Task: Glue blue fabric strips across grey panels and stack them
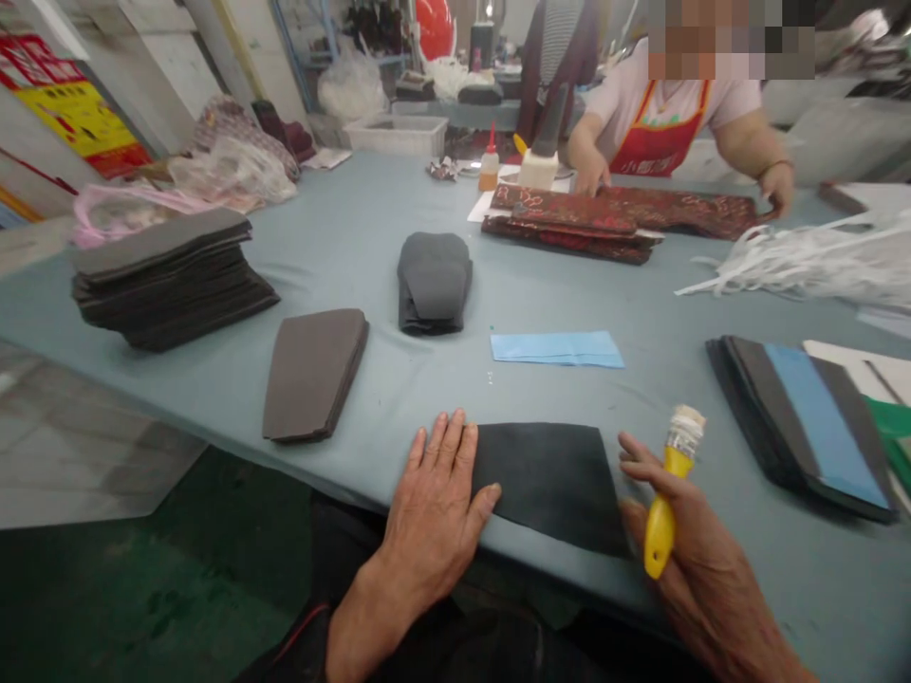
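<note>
My left hand (436, 503) lies flat with fingers stretched out, pressing on the left edge of a black sheet (555, 479) at the near edge of the grey-blue table (356, 237). To the right of that sheet my right hand (683, 550) is closed round the yellow handle of a brush (669, 498), whose pale bristles point up and away. A light blue sheet (556, 348) rests just beyond the black one.
Grey pieces lie in piles: a tall stack (167, 280) at left, a flat stack (313, 372), a folded bundle (434, 282). A dark stack topped with a blue piece (808, 422) is at right. Across the table another person (669, 123) handles red patterned material (612, 218) near a glue bottle (489, 169). White strips (804, 261).
</note>
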Tool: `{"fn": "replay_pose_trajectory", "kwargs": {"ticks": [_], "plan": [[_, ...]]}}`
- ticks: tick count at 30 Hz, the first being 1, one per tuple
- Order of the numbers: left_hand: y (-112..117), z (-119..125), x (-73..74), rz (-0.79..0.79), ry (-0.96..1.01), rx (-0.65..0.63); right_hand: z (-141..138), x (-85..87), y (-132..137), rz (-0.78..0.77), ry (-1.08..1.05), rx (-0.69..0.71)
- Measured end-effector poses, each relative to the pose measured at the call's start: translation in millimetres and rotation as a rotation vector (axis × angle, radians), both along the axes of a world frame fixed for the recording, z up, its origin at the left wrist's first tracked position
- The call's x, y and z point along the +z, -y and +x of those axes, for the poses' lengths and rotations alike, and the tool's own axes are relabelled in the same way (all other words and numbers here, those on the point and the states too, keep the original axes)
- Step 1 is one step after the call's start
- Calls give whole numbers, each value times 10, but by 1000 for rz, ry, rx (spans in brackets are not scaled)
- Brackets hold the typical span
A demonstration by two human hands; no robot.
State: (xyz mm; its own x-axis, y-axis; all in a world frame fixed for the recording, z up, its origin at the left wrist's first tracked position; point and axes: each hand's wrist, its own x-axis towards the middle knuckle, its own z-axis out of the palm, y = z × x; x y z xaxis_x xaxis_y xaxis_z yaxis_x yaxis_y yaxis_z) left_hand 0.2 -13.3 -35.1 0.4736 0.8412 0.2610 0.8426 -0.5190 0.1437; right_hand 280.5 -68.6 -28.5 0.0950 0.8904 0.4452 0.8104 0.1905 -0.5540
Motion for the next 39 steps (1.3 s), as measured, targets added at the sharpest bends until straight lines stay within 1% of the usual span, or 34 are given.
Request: {"fn": "replay_pose_trajectory", "kwargs": {"ticks": [3,6,10,12,15,18,22,26,29,33,36,39], "plan": [[-4,-42,-3,-21,100,-10,-107,256,86,-13,-60,-47],[11,-93,66,-53,212,-14,-231,449,108,-18,-267,-88],[60,-212,191,-32,394,3,-461,600,12,9,-562,-23],[87,-313,246,-7,448,24,-595,660,-54,-24,-656,-15],[126,-503,311,26,490,63,-781,733,-149,-111,-726,-54],[173,-683,361,61,514,120,-925,769,-253,-176,-801,-49],[223,-867,416,93,540,220,-1102,788,-422,-267,-957,15],[204,-1041,448,113,540,317,-1280,805,-578,-341,-1098,23],[144,-1182,480,122,539,384,-1387,823,-657,-373,-1154,19],[23,-1352,546,143,509,436,-1508,842,-728,-430,-1200,43],[-97,-1455,577,145,480,447,-1599,832,-775,-450,-1193,59],[-239,-1548,568,140,448,431,-1688,810,-822,-460,-1167,67]]}}
